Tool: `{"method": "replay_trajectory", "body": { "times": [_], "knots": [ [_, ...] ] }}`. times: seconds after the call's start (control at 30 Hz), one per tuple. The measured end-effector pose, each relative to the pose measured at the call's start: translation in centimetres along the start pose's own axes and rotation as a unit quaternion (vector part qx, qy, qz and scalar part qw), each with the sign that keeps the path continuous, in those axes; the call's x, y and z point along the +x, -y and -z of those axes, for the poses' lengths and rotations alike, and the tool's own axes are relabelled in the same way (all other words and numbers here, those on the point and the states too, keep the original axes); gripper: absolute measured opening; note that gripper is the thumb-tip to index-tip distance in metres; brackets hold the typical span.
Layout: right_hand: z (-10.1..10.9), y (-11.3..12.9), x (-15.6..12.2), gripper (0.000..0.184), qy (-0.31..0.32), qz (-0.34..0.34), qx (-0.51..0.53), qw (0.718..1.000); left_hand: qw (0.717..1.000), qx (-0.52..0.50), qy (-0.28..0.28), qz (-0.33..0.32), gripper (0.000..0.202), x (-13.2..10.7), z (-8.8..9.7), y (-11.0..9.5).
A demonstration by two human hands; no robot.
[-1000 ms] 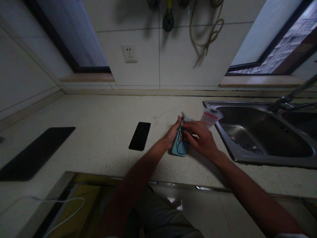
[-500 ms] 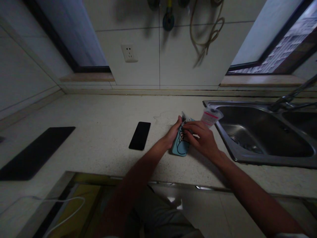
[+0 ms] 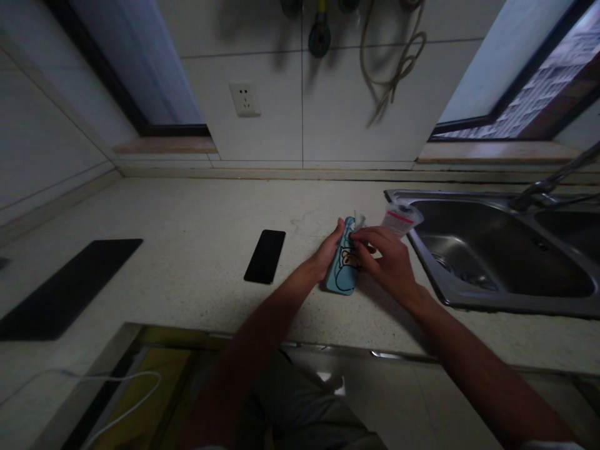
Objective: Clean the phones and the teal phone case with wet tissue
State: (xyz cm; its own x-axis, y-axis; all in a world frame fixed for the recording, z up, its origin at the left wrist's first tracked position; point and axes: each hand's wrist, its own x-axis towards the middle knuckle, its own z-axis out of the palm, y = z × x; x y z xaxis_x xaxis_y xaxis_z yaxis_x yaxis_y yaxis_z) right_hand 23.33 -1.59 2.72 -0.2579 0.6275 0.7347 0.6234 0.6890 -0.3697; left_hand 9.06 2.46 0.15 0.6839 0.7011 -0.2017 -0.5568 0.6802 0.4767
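Observation:
A light-blue phone case with a cartoon print lies tilted on the counter. My left hand is closed along its left edge, the thumb near the top. Over the upper right of the case, my right hand pinches a crumpled, pale, filmy piece, which pokes up past the fingertips; its material is unclear. Behind the right hand lies a clear plastic packet with a pink stripe, partly hidden. A black phone rests flat, left of my left hand.
To the right is a steel sink with a faucet. A dark flat panel lies at the counter's left. Below the front edge runs a white cable. A wall socket and a looped hose are above the counter.
My right hand has shifted slightly right with the pale piece, off the case's top, so more of the printed surface shows. My left hand keeps its place on the case.

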Motion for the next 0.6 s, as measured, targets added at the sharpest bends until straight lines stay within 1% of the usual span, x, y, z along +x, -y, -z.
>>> {"method": "replay_trajectory", "body": {
  "times": [0.17, 0.47, 0.6],
  "knots": [
    [-0.11, 0.09, 0.07, 0.017, 0.011, 0.008, 0.013, 1.0, 1.0, -0.021, -0.006, -0.015, 0.053, -0.09, -0.28, -0.1],
    [-0.11, 0.05, 0.08, 0.017, 0.017, 0.013, 0.017, 1.0, 0.999, -0.033, -0.013, -0.012, 0.048, -0.31, -0.69, -0.27],
    [-0.19, 0.06, 0.03, 0.019, 0.021, 0.009, 0.013, 1.0, 0.999, -0.021, -0.013, -0.022, 0.051, -0.33, -0.75, -0.2]
  ]
}}
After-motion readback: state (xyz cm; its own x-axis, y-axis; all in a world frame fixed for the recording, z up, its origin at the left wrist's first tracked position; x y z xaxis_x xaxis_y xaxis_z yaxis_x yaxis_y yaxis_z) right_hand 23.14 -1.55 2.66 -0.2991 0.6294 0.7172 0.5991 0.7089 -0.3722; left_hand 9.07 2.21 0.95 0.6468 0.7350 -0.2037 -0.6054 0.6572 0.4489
